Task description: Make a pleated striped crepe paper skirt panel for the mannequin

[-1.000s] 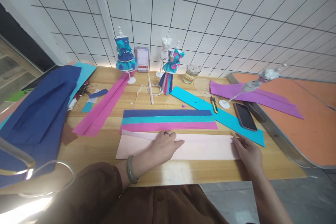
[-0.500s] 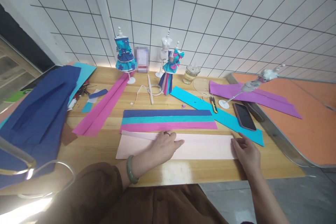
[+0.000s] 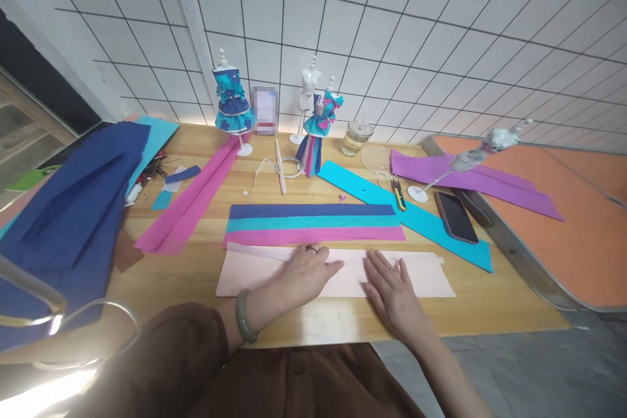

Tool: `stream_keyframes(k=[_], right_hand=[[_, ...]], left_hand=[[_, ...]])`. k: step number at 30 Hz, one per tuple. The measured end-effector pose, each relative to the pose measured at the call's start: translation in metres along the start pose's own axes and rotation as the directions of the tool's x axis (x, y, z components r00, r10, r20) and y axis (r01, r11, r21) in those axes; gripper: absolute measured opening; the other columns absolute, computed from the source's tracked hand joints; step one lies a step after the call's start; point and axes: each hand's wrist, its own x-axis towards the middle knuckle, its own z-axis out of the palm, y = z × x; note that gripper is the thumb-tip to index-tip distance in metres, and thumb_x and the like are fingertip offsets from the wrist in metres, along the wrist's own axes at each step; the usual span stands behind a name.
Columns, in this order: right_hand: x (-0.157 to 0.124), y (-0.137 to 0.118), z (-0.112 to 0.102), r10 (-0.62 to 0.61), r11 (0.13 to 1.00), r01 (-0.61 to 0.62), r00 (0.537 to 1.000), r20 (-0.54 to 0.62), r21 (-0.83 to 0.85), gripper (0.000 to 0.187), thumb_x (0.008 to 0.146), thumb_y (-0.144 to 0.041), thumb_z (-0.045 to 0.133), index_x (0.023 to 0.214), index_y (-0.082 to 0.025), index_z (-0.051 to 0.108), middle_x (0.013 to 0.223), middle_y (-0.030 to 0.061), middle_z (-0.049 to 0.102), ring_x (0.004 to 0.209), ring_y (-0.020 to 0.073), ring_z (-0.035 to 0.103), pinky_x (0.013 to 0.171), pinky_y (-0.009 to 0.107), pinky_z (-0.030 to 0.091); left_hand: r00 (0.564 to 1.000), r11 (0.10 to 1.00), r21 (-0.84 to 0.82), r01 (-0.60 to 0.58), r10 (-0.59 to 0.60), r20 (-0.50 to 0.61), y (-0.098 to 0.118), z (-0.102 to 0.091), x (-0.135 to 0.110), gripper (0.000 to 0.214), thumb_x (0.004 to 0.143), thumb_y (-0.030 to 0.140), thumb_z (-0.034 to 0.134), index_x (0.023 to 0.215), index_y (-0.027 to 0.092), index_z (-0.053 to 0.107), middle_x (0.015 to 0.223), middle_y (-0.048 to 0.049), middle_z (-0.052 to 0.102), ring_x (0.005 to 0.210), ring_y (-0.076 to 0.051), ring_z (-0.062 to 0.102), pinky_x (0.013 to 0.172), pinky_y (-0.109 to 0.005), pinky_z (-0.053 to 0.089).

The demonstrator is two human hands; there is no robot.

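Observation:
A pale pink strip, of thin cloth or paper, lies along the front of the table with a narrow fold at its upper edge. My left hand rests on its middle, fingers bent down on the folded edge and thumb held apart. My right hand lies flat on the right half, fingers stretched out across the fold. Neither hand grips anything that I can see. Just beyond lies a panel striped navy, teal and magenta, its lower edge close to the pink strip.
Dressed miniature mannequins stand at the back, near a glass cup. On the right lie a turquoise strip, yellow thread snips, a phone and a bare mannequin. Navy material covers the left side.
My right hand has moved left from the strip's right end and now lies flat on it. That end, with its folded edge, is uncovered. My left hand has stayed in place.

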Motion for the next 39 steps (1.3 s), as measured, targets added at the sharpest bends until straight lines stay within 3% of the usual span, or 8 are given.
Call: stream_keyframes(k=[3, 9, 17, 26, 32, 39], right_hand=[[0.0, -0.011, 0.0, 0.03, 0.999, -0.03, 0.999, 0.027, -0.027, 0.049, 0.089, -0.037, 0.034, 0.131, -0.011, 0.036, 0.135, 0.0153, 0.04, 0.128, 0.0254, 0.029, 0.101, 0.053, 0.02], [-0.018, 0.009, 0.006, 0.246, 0.96, -0.241, 0.969, 0.02, -0.143, 0.053, 0.089, -0.041, 0.028, 0.129, -0.008, 0.039, 0.133, 0.0169, 0.042, 0.128, 0.0271, 0.029, 0.1, 0.055, 0.02], [-0.027, 0.021, 0.01, 0.436, 0.867, -0.404, 0.899, 0.05, -0.292, 0.057, 0.089, -0.045, 0.018, 0.128, -0.01, 0.041, 0.134, 0.0155, 0.041, 0.126, 0.0276, 0.031, 0.099, 0.062, 0.012], [-0.022, 0.043, 0.003, 0.476, 0.85, -0.425, 0.872, 0.111, -0.31, 0.051, 0.089, -0.044, 0.019, 0.129, -0.021, 0.042, 0.134, 0.0089, 0.043, 0.13, 0.0285, 0.021, 0.096, 0.065, 0.014], [-0.032, 0.055, 0.006, 0.419, 0.875, -0.373, 0.903, 0.094, -0.309, 0.051, 0.089, -0.042, 0.019, 0.128, -0.018, 0.042, 0.132, 0.0095, 0.045, 0.129, 0.026, 0.026, 0.098, 0.064, 0.006], [-0.038, 0.053, 0.007, 0.459, 0.869, -0.421, 0.883, 0.103, -0.26, 0.053, 0.089, -0.044, 0.016, 0.13, -0.019, 0.039, 0.133, 0.0095, 0.044, 0.126, 0.0244, 0.032, 0.099, 0.061, 0.011]], left_hand=[[1.0, 1.0, -0.002, -0.003, 0.003, 0.003, 0.0, -0.001, 0.0, 0.036, 0.082, 0.014, 0.043, 0.114, 0.028, 0.048, 0.082, -0.0052, 0.049, 0.079, -0.02, 0.048, 0.066, -0.031, 0.035], [1.0, 1.0, 0.001, -0.005, 0.005, -0.002, 0.0, 0.001, -0.001, 0.039, 0.081, 0.012, 0.044, 0.116, 0.029, 0.046, 0.085, -0.0053, 0.049, 0.082, -0.021, 0.047, 0.067, -0.031, 0.035], [1.0, 1.0, -0.009, 0.003, -0.003, 0.002, 0.0, 0.003, -0.001, 0.041, 0.08, 0.01, 0.043, 0.117, 0.029, 0.045, 0.087, -0.0055, 0.049, 0.083, -0.02, 0.047, 0.068, -0.031, 0.035], [1.0, 1.0, -0.004, -0.003, 0.003, 0.001, 0.0, 0.0, -0.001, 0.042, 0.078, 0.008, 0.044, 0.114, 0.028, 0.047, 0.085, -0.0057, 0.049, 0.082, -0.021, 0.046, 0.066, -0.031, 0.035], [1.0, 1.0, -0.009, 0.0, 0.0, -0.001, 0.0, 0.001, -0.001, 0.041, 0.078, 0.008, 0.044, 0.114, 0.028, 0.048, 0.085, -0.006, 0.049, 0.081, -0.021, 0.046, 0.066, -0.032, 0.035], [1.0, 1.0, 0.001, -0.001, 0.001, 0.008, 0.001, 0.001, -0.001, 0.041, 0.079, 0.009, 0.044, 0.115, 0.028, 0.046, 0.087, -0.0058, 0.049, 0.082, -0.02, 0.046, 0.066, -0.031, 0.035]])
